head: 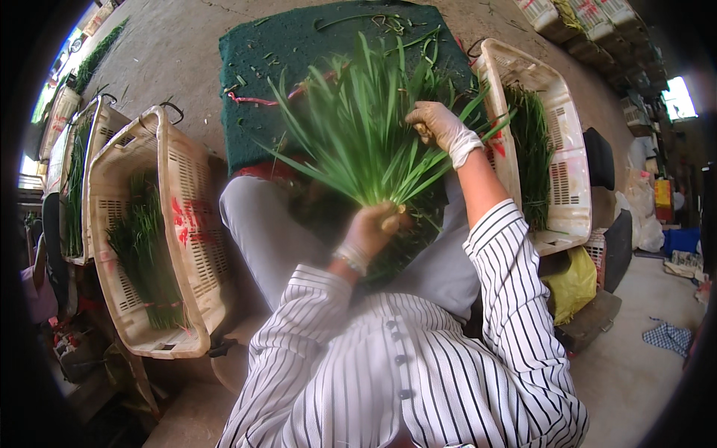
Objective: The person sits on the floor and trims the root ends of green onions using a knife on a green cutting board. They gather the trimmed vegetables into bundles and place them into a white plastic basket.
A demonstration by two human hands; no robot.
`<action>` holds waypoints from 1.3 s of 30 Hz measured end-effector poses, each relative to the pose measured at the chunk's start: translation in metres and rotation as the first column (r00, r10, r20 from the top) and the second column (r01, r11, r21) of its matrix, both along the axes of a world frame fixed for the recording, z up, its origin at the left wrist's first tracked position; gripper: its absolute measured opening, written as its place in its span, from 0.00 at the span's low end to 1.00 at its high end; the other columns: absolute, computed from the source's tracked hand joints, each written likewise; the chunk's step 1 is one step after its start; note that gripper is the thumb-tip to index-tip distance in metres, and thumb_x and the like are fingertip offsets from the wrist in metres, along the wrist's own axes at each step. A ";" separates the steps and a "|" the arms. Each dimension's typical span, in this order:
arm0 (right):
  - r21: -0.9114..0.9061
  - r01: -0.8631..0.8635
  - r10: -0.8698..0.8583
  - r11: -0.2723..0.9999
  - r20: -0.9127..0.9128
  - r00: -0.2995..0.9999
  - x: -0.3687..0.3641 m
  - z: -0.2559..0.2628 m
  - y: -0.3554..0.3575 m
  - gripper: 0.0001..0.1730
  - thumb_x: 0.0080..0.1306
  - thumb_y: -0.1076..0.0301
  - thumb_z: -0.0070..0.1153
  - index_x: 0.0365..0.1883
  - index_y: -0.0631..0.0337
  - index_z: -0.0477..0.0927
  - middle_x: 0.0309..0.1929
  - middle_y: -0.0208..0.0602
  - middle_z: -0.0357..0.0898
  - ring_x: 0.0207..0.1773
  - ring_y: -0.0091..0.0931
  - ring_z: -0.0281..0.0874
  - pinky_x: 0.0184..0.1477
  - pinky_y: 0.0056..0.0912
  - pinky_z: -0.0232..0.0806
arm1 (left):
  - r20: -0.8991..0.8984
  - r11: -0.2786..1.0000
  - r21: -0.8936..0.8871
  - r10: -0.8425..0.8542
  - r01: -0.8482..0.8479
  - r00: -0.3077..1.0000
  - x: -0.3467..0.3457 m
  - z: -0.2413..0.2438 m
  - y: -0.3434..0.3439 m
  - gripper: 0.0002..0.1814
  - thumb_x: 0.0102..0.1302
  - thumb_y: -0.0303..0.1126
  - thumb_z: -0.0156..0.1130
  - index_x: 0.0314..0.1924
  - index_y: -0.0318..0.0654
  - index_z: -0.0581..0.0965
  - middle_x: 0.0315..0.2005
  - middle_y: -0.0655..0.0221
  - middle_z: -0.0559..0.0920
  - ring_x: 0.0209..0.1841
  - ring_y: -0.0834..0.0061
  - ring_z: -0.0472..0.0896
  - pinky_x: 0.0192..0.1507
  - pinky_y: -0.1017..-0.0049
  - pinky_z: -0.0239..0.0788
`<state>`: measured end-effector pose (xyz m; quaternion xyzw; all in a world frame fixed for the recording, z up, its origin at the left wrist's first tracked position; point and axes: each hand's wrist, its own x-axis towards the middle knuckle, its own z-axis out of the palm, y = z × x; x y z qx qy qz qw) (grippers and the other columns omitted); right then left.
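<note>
My left hand, in a thin translucent glove, grips a bunch of long flat green leaves, which look like garlic chives, by its stem end. The leaves fan out away from me over a green cloth-covered surface. At the bunch's right side is my right hand, gloved too, with its fingers curled. Whether it pinches any leaves cannot be made out. A pink-red tie lies on the green cloth, partly behind the leaves. Loose leaf scraps lie between my knees, blurred and partly hidden by my left hand.
On my left stands a plastic crate holding tied green bundles, with another crate beyond it. A further crate with greens stands close by my right arm. Stacked crates are at the far right.
</note>
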<state>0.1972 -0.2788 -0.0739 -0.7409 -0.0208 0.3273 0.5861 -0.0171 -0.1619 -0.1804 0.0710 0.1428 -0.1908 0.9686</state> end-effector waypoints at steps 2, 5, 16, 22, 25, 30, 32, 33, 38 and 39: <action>0.082 -0.017 0.014 0.996 0.031 0.999 -0.001 -0.004 -0.004 0.04 0.58 0.69 0.55 0.29 0.56 0.73 0.19 0.26 0.69 0.19 0.19 0.64 0.24 0.23 0.60 | 0.013 0.999 -0.044 0.009 -0.008 1.000 0.001 -0.005 0.000 0.08 0.65 0.28 0.55 0.37 0.28 0.75 0.29 0.62 0.79 0.24 0.80 0.71 0.27 0.83 0.62; 0.230 0.077 -0.092 0.970 0.056 0.994 -0.014 -0.006 0.001 0.07 0.59 0.69 0.54 0.35 0.57 0.75 0.28 0.31 0.77 0.28 0.22 0.73 0.33 0.24 0.66 | -0.012 0.997 -0.070 0.042 -0.043 0.999 0.001 -0.011 -0.002 0.09 0.66 0.30 0.55 0.38 0.28 0.72 0.32 0.60 0.78 0.22 0.79 0.67 0.24 0.81 0.59; 0.573 0.516 -0.643 0.637 0.025 0.765 0.024 0.010 -0.026 0.04 0.61 0.77 0.50 0.33 0.66 0.75 0.40 0.42 0.78 0.27 0.26 0.72 0.30 0.31 0.71 | -0.028 0.994 0.110 -0.004 0.007 1.000 -0.005 -0.001 0.000 0.12 0.67 0.32 0.54 0.41 0.27 0.72 0.32 0.60 0.76 0.21 0.78 0.64 0.23 0.80 0.57; 0.425 0.660 -0.785 0.619 0.361 0.504 0.013 0.042 -0.107 0.09 0.66 0.67 0.51 0.42 0.59 0.75 0.21 0.22 0.68 0.22 0.18 0.64 0.22 0.20 0.59 | 0.227 0.875 0.480 -0.050 -0.067 0.973 0.000 -0.006 0.001 0.13 0.67 0.29 0.55 0.48 0.29 0.73 0.32 0.64 0.78 0.24 0.78 0.69 0.29 0.82 0.64; 0.151 0.311 -0.342 0.938 0.263 0.902 -0.084 -0.023 -0.123 0.12 0.69 0.55 0.51 0.41 0.52 0.73 0.32 0.28 0.71 0.32 0.21 0.68 0.36 0.23 0.61 | 0.319 0.490 0.851 -0.198 -0.189 0.927 0.000 0.023 -0.009 0.13 0.65 0.27 0.56 0.49 0.32 0.73 0.35 0.65 0.79 0.31 0.77 0.75 0.36 0.80 0.70; 0.333 0.165 -0.196 0.928 0.061 0.979 -0.168 -0.053 -0.045 0.38 0.60 0.55 0.64 0.65 0.59 0.63 0.58 0.35 0.70 0.61 0.30 0.66 0.64 0.30 0.59 | 0.224 0.360 0.920 -0.157 -0.155 0.962 0.015 -0.004 -0.067 0.19 0.67 0.32 0.55 0.56 0.33 0.68 0.44 0.64 0.79 0.47 0.69 0.77 0.49 0.72 0.70; 0.242 0.148 -0.197 0.959 0.196 0.961 -0.153 -0.071 -0.032 0.37 0.58 0.60 0.67 0.62 0.60 0.65 0.54 0.34 0.72 0.56 0.30 0.70 0.59 0.31 0.64 | 0.419 0.044 0.907 -0.182 -0.418 0.890 0.029 -0.057 -0.087 0.25 0.67 0.32 0.55 0.61 0.30 0.61 0.43 0.58 0.79 0.44 0.62 0.79 0.46 0.69 0.71; 0.236 0.146 -0.197 0.961 0.207 0.958 -0.146 -0.071 -0.026 0.36 0.57 0.62 0.68 0.61 0.61 0.66 0.52 0.34 0.73 0.54 0.29 0.72 0.56 0.31 0.66 | 0.503 -0.120 0.838 -0.206 -0.532 0.839 0.037 -0.078 -0.093 0.29 0.67 0.31 0.55 0.63 0.29 0.58 0.43 0.55 0.79 0.42 0.59 0.79 0.45 0.68 0.71; 0.321 0.343 -0.328 0.883 -0.102 0.939 -0.154 -0.037 -0.041 0.28 0.55 0.71 0.65 0.54 0.61 0.71 0.43 0.34 0.76 0.43 0.27 0.76 0.47 0.29 0.71 | 0.311 -0.299 0.818 -0.490 -0.492 0.815 0.024 -0.057 -0.091 0.40 0.66 0.32 0.56 0.71 0.32 0.45 0.46 0.52 0.78 0.44 0.59 0.79 0.46 0.69 0.71; 0.292 0.366 -0.354 0.884 -0.097 0.930 -0.158 -0.040 -0.052 0.27 0.55 0.72 0.64 0.54 0.61 0.71 0.43 0.34 0.76 0.43 0.27 0.76 0.47 0.29 0.71 | 0.297 -0.079 0.925 -0.461 -0.372 0.836 0.016 -0.015 -0.085 0.42 0.66 0.31 0.57 0.72 0.34 0.43 0.45 0.54 0.79 0.43 0.63 0.79 0.46 0.70 0.71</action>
